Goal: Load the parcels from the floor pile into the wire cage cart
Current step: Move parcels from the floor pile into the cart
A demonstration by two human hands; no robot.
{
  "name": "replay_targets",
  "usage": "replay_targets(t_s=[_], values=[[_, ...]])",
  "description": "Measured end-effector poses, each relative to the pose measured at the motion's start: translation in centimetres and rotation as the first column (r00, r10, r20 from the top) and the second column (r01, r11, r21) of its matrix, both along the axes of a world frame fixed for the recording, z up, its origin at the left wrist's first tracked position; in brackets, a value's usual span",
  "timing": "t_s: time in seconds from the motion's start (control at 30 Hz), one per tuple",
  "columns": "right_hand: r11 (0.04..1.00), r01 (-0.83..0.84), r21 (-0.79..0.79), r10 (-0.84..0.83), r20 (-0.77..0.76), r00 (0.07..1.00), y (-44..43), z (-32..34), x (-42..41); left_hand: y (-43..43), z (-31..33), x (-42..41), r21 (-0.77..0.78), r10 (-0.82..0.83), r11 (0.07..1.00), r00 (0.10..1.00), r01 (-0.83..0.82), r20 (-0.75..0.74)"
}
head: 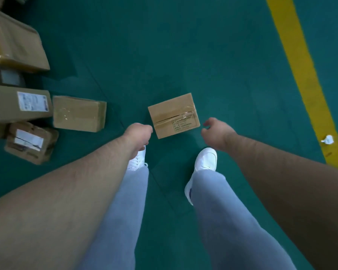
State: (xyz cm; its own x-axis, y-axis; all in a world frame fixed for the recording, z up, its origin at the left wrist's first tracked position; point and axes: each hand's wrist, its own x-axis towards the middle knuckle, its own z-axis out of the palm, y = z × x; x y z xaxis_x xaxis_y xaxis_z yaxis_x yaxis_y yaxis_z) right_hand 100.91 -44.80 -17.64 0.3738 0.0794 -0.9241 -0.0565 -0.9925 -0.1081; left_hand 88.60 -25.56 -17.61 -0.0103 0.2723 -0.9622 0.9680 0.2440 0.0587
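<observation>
A person stands over a small brown box [174, 115]. The box sits by itself on the green floor [203, 55], just in front of the person's white shoes [206, 159]. It has clear tape across the top and a little label near one corner.

Both arms reach down to it, one on each side. The left hand [139, 133] is right by the box's near left corner. I see only the back of that hand, so I cannot tell if its fingers are bent or straight. The right hand [217, 131] is a little way off the right side. Its fingers curl loosely and hold nothing.

So I think this is the picking-up step, and the box is not lifted yet. Next, both hands need to press on the two sides or slip under the bottom, then lift it flat.

More parcels [79, 114] wait in a pile on the left. A yellow line [300, 75] runs along the right. I cannot see the wire cage cart from here, so the person will have to turn and find it.
</observation>
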Motion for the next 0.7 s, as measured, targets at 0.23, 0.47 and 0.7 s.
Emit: replay_targets(t_s=[0.23,0.47,0.7], values=[[0.986,0.162,-0.027,-0.164,-0.053,0.985,0.0,-12.9,-1.1,-1.9,-12.1,-1.3,-0.066,0.150,0.986,0.987,-0.154,-0.064],[0.882,0.469,-0.033,-0.470,-0.103,0.877,-0.5,-16.0,-3.6,-3.7,-14.1,-2.3,-0.195,0.361,0.916,0.933,-0.352,0.011],[0.772,0.634,-0.047,-0.631,-0.172,0.756,-0.9,-9.6,-5.0,-1.8,-6.6,-5.0,-0.112,0.413,0.906,0.910,-0.407,0.032]])
